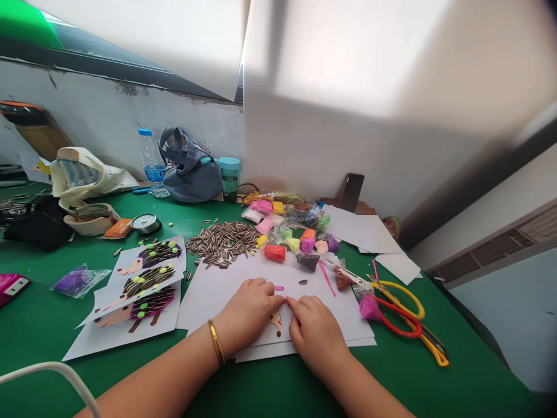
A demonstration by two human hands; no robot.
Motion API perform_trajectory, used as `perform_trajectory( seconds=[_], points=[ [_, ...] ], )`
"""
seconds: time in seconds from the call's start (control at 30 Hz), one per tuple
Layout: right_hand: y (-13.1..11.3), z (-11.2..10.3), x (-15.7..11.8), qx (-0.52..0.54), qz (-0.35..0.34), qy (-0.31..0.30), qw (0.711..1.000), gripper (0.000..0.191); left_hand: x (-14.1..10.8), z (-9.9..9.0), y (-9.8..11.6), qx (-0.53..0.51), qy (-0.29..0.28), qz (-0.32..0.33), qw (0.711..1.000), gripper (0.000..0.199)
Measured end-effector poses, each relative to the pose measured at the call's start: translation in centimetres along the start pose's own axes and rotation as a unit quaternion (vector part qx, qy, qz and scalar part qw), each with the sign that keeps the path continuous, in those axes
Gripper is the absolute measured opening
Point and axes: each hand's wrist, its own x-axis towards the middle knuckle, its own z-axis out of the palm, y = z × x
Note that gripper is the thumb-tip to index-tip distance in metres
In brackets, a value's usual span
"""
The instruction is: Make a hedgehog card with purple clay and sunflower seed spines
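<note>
Fingers curled, my left hand [252, 310] rests on white paper [348, 313], its fingertips close to those of my right hand [319, 331]. A tiny bit of pink clay [285, 300] shows where the index fingers meet, pressed against the paper. Below them a peach clay hedgehog face [277, 320] with a dark nose is partly visible; my hands hide the rest of the figure. A short pink clay strip [279, 288] lies just above my fingers. One sunflower seed [303, 282] and a longer pink strip [327, 278] lie farther up the sheet.
Finished-looking seed hedgehogs on paper [150, 290] overlap at left. Behind the sheet are a sunflower seed pile [224, 241] and bagged coloured clay [275, 252]. Yellow-and-red-handled scissors [402, 325] and a cutter lie at right. A blue bag [191, 174] and cup [229, 177] stand by the wall.
</note>
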Motion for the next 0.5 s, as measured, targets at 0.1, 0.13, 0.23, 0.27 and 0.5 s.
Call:
perform_trajectory(
  seconds=[0.1, 0.13, 0.23, 0.27, 0.5],
  points=[
    [-0.15, 0.07, -0.06, -0.017, 0.001, 0.001, 1.0, 0.042, 0.05, -0.21, 0.09, -0.001, -0.008, -0.004, 1.0, 0.023],
    [-0.19, 0.14, -0.08, -0.023, 0.0, 0.003, 1.0, 0.042, 0.05, -0.24, 0.12, 0.0, -0.009, -0.005, 1.0, 0.023],
    [-0.27, 0.44, -0.13, -0.047, -0.006, 0.008, 0.999, 0.043, 0.06, -0.22, 0.15, 0.004, -0.008, -0.006, 1.0, 0.023],
    [-0.3, 0.55, -0.15, -0.056, -0.009, 0.01, 0.998, 0.043, 0.06, -0.18, 0.14, 0.005, -0.007, -0.005, 1.0, 0.022],
    [-0.29, 0.79, -0.28, -0.086, -0.025, 0.007, 0.996, 0.046, 0.03, 0.04, -0.02, -0.009, 0.0, -0.014, 1.0, 0.023]
  ],
)
